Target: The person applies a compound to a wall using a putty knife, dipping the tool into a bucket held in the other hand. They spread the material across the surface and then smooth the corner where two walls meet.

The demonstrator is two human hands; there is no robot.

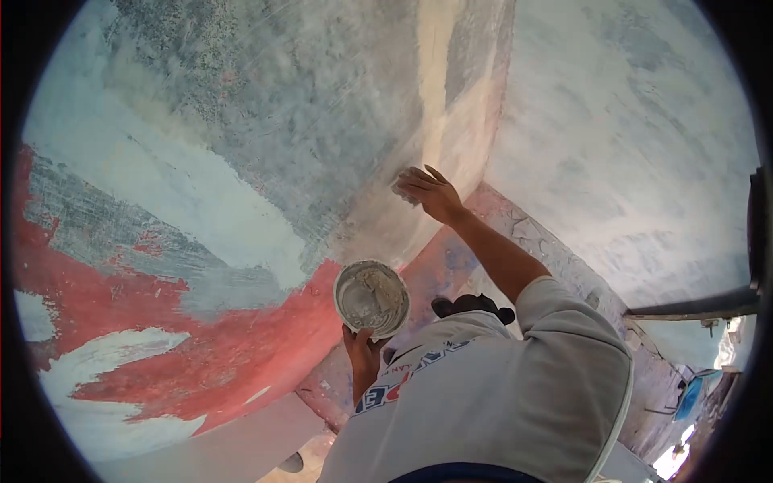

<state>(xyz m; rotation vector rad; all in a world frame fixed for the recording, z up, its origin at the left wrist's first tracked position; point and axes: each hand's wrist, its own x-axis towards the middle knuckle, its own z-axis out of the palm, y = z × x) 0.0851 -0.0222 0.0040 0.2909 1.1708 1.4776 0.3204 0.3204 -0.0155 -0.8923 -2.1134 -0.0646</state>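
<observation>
My left hand [362, 348] holds a round bowl [341, 291] from below, its fingers against the near rim. Pale grey paste [380, 294] lies inside the bowl and coats its wall. Up and to the right of the bowl, my right hand [431, 193] is against the patchy grey wall [322, 121]. A small greyish piece [406, 191] shows under its fingers; its exact shape is hard to make out. A pale cream strip [435, 80] runs down the wall just above that hand.
Red and white patches [241, 346] cover the lower left wall. Another pale wall [628, 145] meets it at a corner on the right. A dark bar [700, 306] juts in at the right edge, above a blue object [689, 398].
</observation>
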